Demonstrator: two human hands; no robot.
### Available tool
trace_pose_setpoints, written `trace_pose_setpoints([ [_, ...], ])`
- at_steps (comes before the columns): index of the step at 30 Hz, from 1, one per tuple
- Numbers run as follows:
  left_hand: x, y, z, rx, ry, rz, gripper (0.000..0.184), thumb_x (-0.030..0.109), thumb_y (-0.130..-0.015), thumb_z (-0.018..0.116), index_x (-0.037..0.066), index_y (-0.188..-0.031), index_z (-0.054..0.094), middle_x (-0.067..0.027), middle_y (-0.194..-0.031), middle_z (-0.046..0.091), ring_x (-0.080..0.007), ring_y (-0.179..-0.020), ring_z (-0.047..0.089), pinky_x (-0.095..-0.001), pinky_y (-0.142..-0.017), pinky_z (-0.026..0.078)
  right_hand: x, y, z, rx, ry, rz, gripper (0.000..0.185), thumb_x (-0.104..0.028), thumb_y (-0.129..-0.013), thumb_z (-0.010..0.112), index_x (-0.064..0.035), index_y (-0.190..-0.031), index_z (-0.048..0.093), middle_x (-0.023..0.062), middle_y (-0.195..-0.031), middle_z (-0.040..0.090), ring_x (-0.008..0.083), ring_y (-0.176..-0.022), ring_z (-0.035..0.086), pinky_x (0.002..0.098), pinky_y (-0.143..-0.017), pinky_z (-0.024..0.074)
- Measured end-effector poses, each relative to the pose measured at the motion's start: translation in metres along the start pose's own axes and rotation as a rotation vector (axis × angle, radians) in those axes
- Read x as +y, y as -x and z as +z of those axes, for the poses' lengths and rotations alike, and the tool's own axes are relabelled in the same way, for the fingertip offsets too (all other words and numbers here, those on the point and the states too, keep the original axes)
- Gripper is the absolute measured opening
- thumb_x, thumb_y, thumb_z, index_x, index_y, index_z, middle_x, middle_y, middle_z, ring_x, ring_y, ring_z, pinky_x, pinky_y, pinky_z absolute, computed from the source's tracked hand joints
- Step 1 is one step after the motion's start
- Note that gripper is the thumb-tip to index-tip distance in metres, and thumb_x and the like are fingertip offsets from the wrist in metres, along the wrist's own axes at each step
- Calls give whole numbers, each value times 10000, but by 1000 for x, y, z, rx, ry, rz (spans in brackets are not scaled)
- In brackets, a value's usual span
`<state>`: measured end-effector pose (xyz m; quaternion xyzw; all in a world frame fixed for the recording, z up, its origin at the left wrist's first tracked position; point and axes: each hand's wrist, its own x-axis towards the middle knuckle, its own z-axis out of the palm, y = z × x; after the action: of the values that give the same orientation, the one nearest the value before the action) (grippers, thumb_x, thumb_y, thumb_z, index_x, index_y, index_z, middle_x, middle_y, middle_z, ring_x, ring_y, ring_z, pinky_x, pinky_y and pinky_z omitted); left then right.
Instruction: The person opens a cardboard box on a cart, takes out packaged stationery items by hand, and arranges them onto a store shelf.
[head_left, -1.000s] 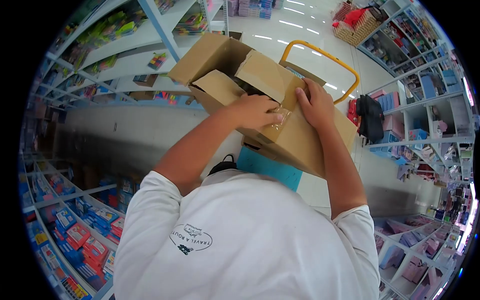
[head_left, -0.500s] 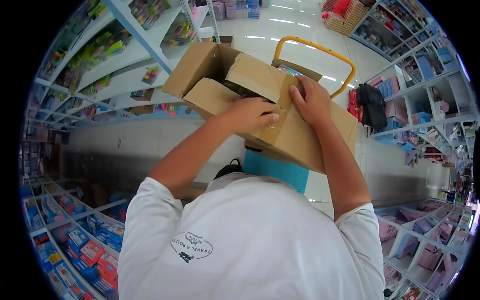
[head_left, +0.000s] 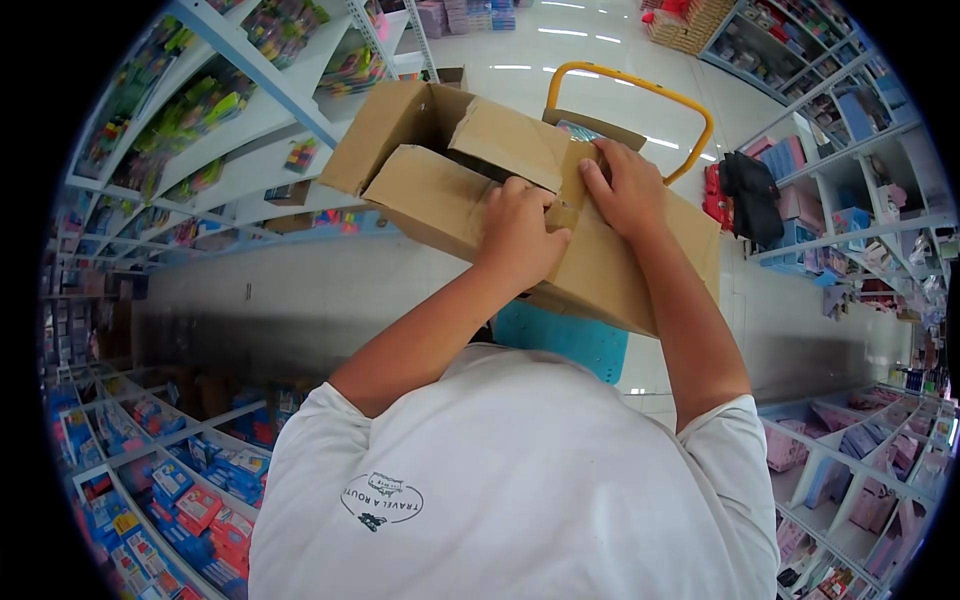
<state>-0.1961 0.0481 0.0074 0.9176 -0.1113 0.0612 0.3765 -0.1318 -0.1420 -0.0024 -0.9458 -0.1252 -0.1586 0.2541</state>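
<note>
A large cardboard box [head_left: 630,285] lies in front of me, with its flaps partly raised at the left end and a dark opening between them. My left hand [head_left: 522,232] is at the near edge of the opening, its fingers curled over the flap beside a strip of clear tape [head_left: 563,217]. What the fingertips pinch is too small to make out. My right hand [head_left: 627,190] rests on the top of the box to the right of the tape, fingers lying across the cardboard, thumb apart.
A yellow trolley handle [head_left: 708,125] rises behind the box, and a blue-green platform [head_left: 570,342] shows below it. Stocked shelves [head_left: 240,145] stand at the left, with more shelves [head_left: 830,200] at the right. A black bag [head_left: 752,200] hangs by the right shelves.
My left hand has turned more upright, and its fingers have moved up onto the flap edge near the tape. My right hand stays on the box top. The view has shifted slightly.
</note>
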Motion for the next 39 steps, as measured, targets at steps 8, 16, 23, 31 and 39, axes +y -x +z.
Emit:
trace_pose_setpoints([
  [8, 17, -6, -3, -125, -154, -77, 394, 179, -734, 814, 1, -1039, 640, -179, -1198, 530, -388, -1171, 481, -451, -1004, 429, 6, 7, -2, 22, -21, -90, 643, -579, -861, 640, -70, -1252, 613, 146, -1151, 676, 357, -1075, 623, 462, -947, 458],
  [16, 64, -29, -24, -535, -427, -249, 586, 378, -657, 872, -45, -1032, 716, -236, -1113, 664, -353, -1057, 646, -415, -899, 528, 17, 9, 5, 47, -54, -61, 682, -620, -847, 642, -78, -1259, 615, 147, -1170, 677, 358, -1103, 623, 456, -972, 447],
  [23, 75, -35, -15, -534, -619, -283, 617, 416, -615, 912, -16, -1012, 721, -172, -1013, 724, -312, -971, 698, -403, -853, 552, 20, 11, 7, 76, -69, -22, 645, -667, -859, 581, -106, -1169, 659, 100, -1092, 698, 297, -1049, 647, 443, -907, 465],
  [31, 74, -31, -16, -505, -534, -321, 616, 388, -595, 929, -5, -1019, 719, -170, -999, 728, -307, -962, 698, -400, -851, 548, 19, 15, 1, 10, -76, -2, 657, -670, -878, 557, -105, -1200, 644, 98, -1118, 691, 283, -1080, 636, 443, -927, 439],
  [39, 78, -27, -24, -527, -444, -319, 588, 364, -624, 918, -15, -1025, 715, -181, -1013, 725, -309, -960, 694, -402, -849, 535, 16, 15, 2, -7, -76, 10, 651, -652, -871, 574, -93, -1200, 630, 121, -1157, 687, 307, -1080, 635, 453, -926, 439],
])
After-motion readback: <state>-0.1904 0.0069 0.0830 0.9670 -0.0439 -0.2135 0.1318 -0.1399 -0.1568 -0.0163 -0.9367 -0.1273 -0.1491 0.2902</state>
